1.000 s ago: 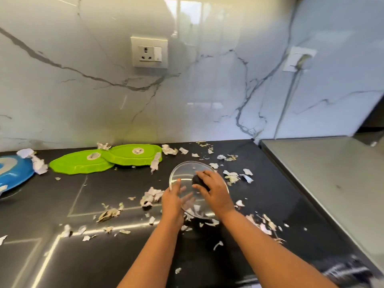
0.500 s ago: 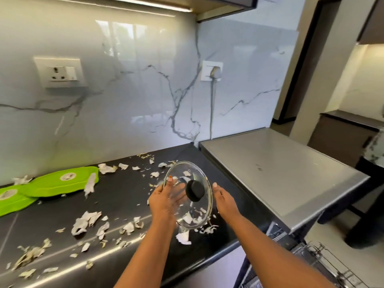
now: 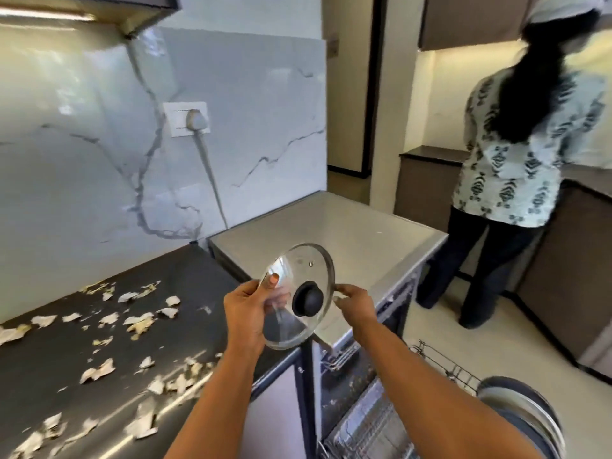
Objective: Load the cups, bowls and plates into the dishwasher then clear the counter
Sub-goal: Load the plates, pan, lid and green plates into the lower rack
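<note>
A round glass lid (image 3: 303, 270) with a black knob (image 3: 308, 298) is held up in the air, tilted, between both hands over the counter's right end. My left hand (image 3: 249, 309) grips its left rim, thumb on the glass. My right hand (image 3: 356, 304) pinches the right rim. Below, the dishwasher (image 3: 390, 293) stands open with its lower wire rack (image 3: 374, 429) pulled out. Several plates (image 3: 523, 415) stand in the rack at the bottom right.
The black counter (image 3: 185, 293) on the left is strewn with torn paper scraps (image 3: 139, 321). The dishwasher's grey top (image 3: 341, 233) lies beyond the lid. Another person (image 3: 520, 160) stands at the far right counter, back turned. A wall socket with a plug (image 3: 193, 119) is behind.
The lid has been lifted off the counter and carried right, toward the open dishwasher. My view has swung right, so the green plates are out of sight and the rack is in view.
</note>
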